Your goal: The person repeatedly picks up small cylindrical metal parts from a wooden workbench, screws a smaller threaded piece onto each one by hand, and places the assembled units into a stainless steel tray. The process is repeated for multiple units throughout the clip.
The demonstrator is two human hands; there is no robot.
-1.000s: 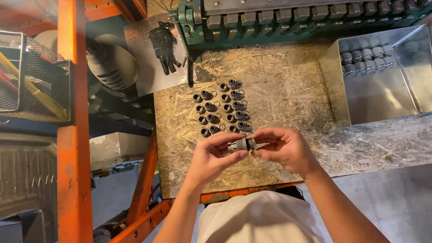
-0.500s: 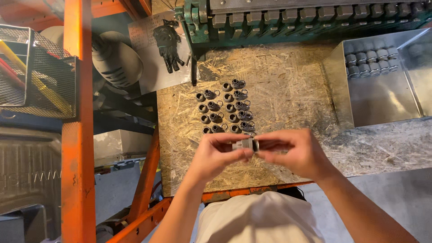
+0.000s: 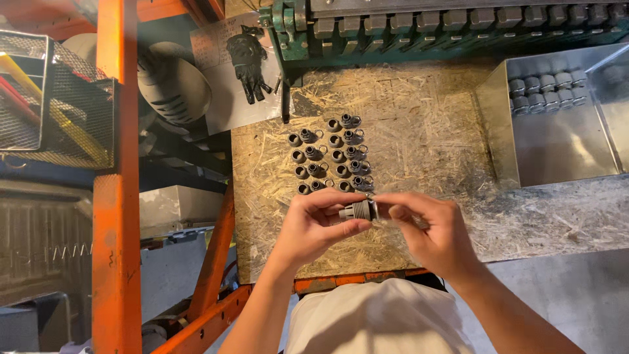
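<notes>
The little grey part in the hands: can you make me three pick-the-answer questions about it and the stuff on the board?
1. Where is the metal tray?
A. near the left hand
B. at the far right of the board
C. on the floor

2. What colour is the frame post?
A. orange
B. blue
C. white

3. How is the small grey part held?
A. lying loose on the board
B. by one hand only
C. between the fingers of both hands

Answers:
1 B, it sits at the right edge of the chipboard.
2 A, the post is bright orange.
3 C, the left hand and right hand both pinch it.
</notes>
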